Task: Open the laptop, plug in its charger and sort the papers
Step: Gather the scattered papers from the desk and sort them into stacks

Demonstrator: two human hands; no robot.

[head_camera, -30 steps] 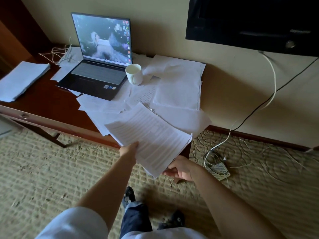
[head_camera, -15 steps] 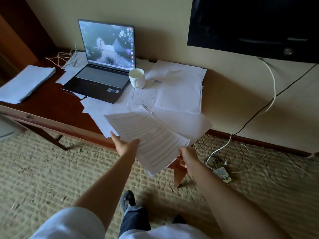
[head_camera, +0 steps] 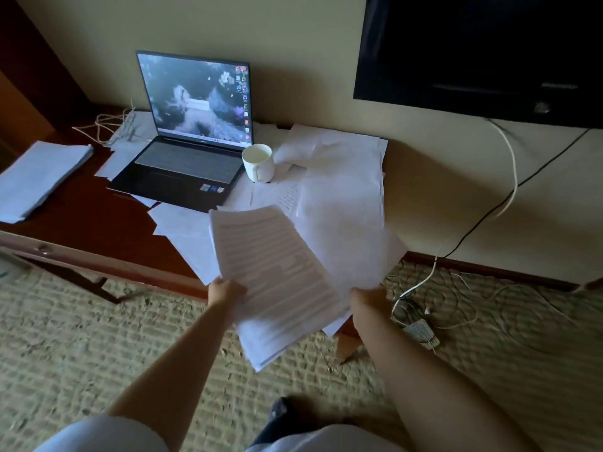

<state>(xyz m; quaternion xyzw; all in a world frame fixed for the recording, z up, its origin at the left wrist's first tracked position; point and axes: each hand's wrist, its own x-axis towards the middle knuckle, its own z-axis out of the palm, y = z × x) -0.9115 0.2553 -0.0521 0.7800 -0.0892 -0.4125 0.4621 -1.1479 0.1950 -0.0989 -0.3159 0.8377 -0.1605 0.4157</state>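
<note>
Roughly by size, from biggest down:
Floor: patterned beige carpet (head_camera: 98,337) under the desk and the person's legs.
Television: dark screen (head_camera: 483,50) mounted on the wall at upper right, cables hanging below it.
Desk: dark red-brown wooden top (head_camera: 88,216) against the wall, littered with paper.
Loose papers: white sheets (head_camera: 339,177) spread over the right half of the desk, some overhanging the front edge.
Laptop: open (head_camera: 182,168) at the back of the desk, screen lit, keyboard facing the person.
Held sheaf: printed pages (head_camera: 277,282) tilted above the desk's front edge, between both hands.
Side stack: a neat pile of papers (head_camera: 39,177) on the far left of the desk, well apart from the rest.
Left hand: (head_camera: 225,290) grips the sheaf's left edge, fingers curled around it.
Right hand: (head_camera: 367,296) at the right edge of the papers; blurred and partly hidden, so I cannot tell how its fingers lie.
Charger brick: white adapter (head_camera: 421,332) on the carpet by the desk's right leg, among tangled cords.
Mug: white (head_camera: 258,163), just right of the laptop, standing on papers.
</note>
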